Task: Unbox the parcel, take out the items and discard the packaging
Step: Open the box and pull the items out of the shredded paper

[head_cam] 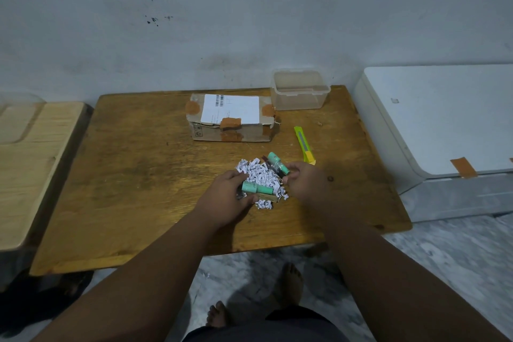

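A brown cardboard parcel [231, 122] with a white label and orange tape lies at the back of the wooden table [138, 175]. In front of it sits a heap of shredded white paper [263, 175]. My left hand [226, 198] grips a mint-green tube [258, 189] lying across the heap, next to a small tan box [268, 198]. My right hand [305, 179] pinches the end of a second mint-green tube [277, 162] at the heap's right side, beside a dark tube [273, 168].
A yellow-green box cutter [304, 147] lies right of the heap. A clear plastic container [299, 89] stands at the back right corner. A light wooden board [25, 169] is to the left, a white appliance [444, 119] to the right. My bare feet [288, 286] are below the table edge.
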